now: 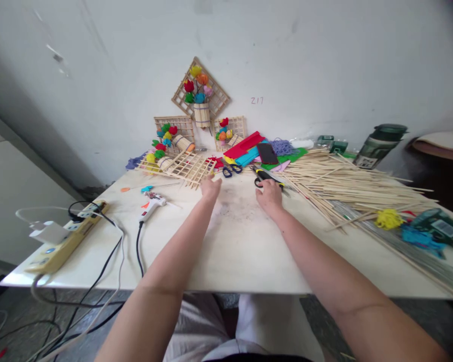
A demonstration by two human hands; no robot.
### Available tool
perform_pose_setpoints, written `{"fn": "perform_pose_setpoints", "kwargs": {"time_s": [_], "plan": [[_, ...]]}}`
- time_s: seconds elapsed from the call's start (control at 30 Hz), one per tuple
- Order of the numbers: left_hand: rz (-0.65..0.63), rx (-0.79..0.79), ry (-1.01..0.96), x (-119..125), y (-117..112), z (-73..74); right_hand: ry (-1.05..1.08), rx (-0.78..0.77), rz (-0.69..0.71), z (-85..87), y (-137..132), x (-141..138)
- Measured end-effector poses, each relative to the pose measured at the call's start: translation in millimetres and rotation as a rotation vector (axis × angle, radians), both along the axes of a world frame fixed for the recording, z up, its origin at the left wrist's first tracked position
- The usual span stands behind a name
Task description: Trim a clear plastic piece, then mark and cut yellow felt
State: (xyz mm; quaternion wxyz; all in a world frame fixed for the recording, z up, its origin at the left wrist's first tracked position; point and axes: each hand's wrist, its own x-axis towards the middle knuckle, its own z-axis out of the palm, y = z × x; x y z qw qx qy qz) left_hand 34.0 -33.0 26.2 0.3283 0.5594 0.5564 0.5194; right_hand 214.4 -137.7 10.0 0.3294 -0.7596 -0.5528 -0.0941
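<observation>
**Reaching toward 12 o'clock**

Our left hand lies flat with its fingers released, its tips touching the loose lattice at 11 o'clock. Our right hand rests on the cutter at 12; we cannot tell whether it clenches. 3 flower frames stand against the wall, likely kept clear of the work. 1 glue gun lies at 9, near the power strip, probably for its cord. 1 stick pile sits at 3, close to the right hand. 1 pair of scissors lies between the hands.

R hand covers pt of cutter; wire bundle cut off at rt edge.
</observation>
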Motion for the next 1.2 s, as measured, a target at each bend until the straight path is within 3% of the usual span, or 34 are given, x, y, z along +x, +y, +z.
{"fn": "perform_pose_setpoints", "kwargs": {"time_s": [0.13,0.23,0.33,0.7,0.93,1.1,1.2], "plan": [[-0.254,-0.020,0.464,21.8,-38.9,-9.9,0.075,0.020,-0.146,8.0,0.0,18.8],[-0.324,0.134,0.754,28.1,-60.7,-15.8,0.083,-0.017,-0.199,11.5,2.8,28.9],[-0.372,0.177,0.874,29.7,-71.8,-18.8,0.039,-0.079,-0.212,13.4,9.1,34.1],[-0.363,0.207,0.925,29.5,-74.2,-18.8,-0.171,-0.332,-0.263,15.3,41.3,40.0],[-0.353,0.212,0.945,30.4,-74.8,-18.1,-0.364,-0.353,-0.166,8.1,47.3,42.7],[-0.351,0.219,0.946,30.0,-74.8,-18.4,-0.333,-0.367,-0.153,5.9,48.4,40.2],[-0.344,0.220,0.935,29.9,-75.4,-18.6,-0.285,-0.297,-0.190,7.4,44.6,38.1]]}}
